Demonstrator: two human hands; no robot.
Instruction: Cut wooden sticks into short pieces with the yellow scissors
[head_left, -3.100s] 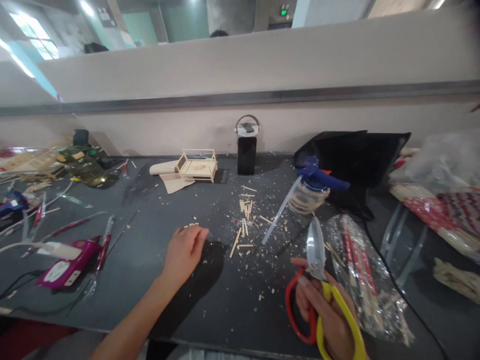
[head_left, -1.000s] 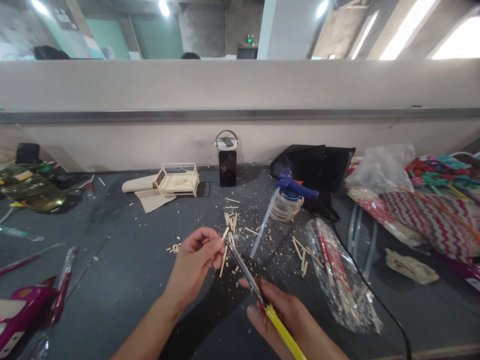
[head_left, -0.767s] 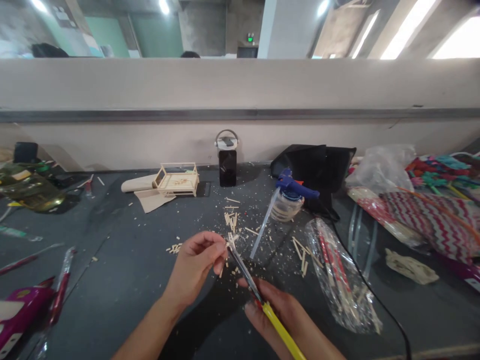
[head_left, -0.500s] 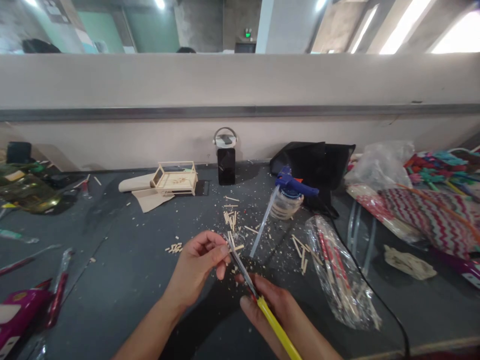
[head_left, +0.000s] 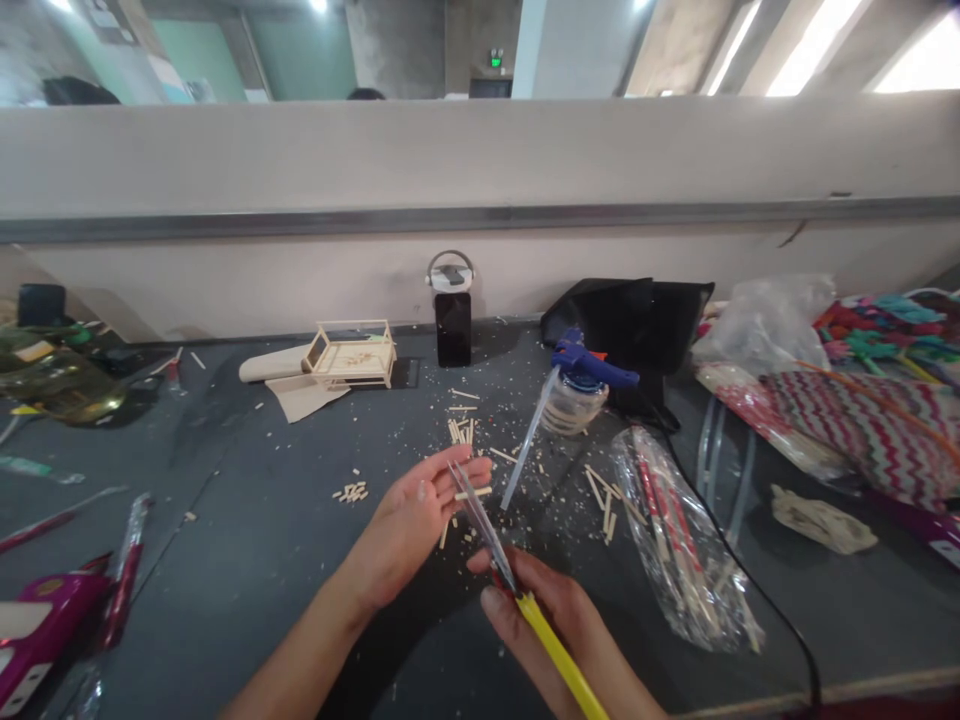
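My right hand is closed around a pair of scissors with yellow handles. Their narrow metal blades point up and left, slightly apart at the tips, in front of my left hand's fingers. My left hand is turned partly palm up, its fingers stretched out. A short wooden stick shows beside those fingers, partly behind the blades; whether it rests on them or on the table I cannot tell. Several cut sticks lie just beyond, and a small pile of cut bits sits left of my left hand.
A small wooden frame model stands at the back left, near a dark phone propped upright. A blue glue gun rests on a jar. Bagged sticks and a black cable lie at right.
My left hand's fingers have unfolded from a pinch near the blades, and the palm has turned upward. The scissor blades have spread apart; my right hand stays almost in place.
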